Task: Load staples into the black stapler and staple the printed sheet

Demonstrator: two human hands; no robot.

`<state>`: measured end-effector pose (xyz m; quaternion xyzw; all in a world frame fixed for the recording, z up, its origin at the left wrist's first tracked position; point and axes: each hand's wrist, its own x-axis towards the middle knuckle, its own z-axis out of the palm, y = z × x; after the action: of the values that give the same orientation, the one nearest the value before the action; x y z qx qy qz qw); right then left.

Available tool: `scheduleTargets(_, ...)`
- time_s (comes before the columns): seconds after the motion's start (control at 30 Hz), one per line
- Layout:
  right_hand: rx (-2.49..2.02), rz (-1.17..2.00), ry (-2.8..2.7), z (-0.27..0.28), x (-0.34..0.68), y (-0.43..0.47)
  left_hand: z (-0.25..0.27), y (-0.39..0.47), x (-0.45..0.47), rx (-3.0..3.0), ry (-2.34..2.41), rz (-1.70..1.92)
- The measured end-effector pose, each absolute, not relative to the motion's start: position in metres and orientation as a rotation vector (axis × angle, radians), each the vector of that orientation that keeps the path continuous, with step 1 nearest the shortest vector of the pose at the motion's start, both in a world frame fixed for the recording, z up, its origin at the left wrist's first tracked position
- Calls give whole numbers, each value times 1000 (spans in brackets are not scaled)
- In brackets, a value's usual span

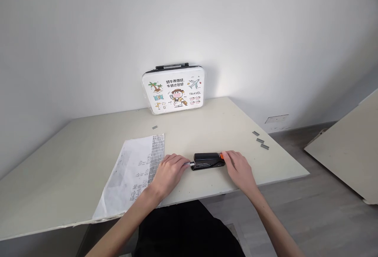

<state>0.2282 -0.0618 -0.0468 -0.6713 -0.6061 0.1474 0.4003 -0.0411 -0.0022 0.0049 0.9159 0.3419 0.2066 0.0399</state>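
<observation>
A black stapler point(208, 161) with an orange part at its back end lies on the table in front of me. My right hand point(238, 167) is closed around that back end, its thumb by the orange part. At the opposite end, my left hand point(171, 170) pinches a thin grey metal piece point(189, 163) that sticks out of the stapler's front. Fingers cover most of the piece, so whether it is the staple tray or a strip of staples I cannot tell. Printed paper sheets point(124, 170) lie left of the stapler, partly behind my left wrist.
Several grey staple strips lie about: one strip point(154, 127) beyond the paper, others point(260, 141) near the table's right edge. A white cartoon-printed case point(174, 89) leans on the wall at the back. To the right, a white panel point(348, 150) stands beyond the table point(73, 150).
</observation>
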Motion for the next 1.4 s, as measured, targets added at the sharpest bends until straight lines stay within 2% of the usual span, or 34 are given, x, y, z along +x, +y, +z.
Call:
scheduleTargets(0.57,-1649,418,-1487,-45,227,-64,-2,16,-73,2730,954,681)
scheduleTargets(0.83,-1557,550,-1607,-39,230,-68,12,36,-52,2636,596,507)
scheduleTargets(1.07,-1534,593,-1675,-43,236,-68,27,62,-19,2447,656,207)
scheduleTargets(1.4,-1539,589,-1682,-46,239,-68,22,56,-14,2443,770,192)
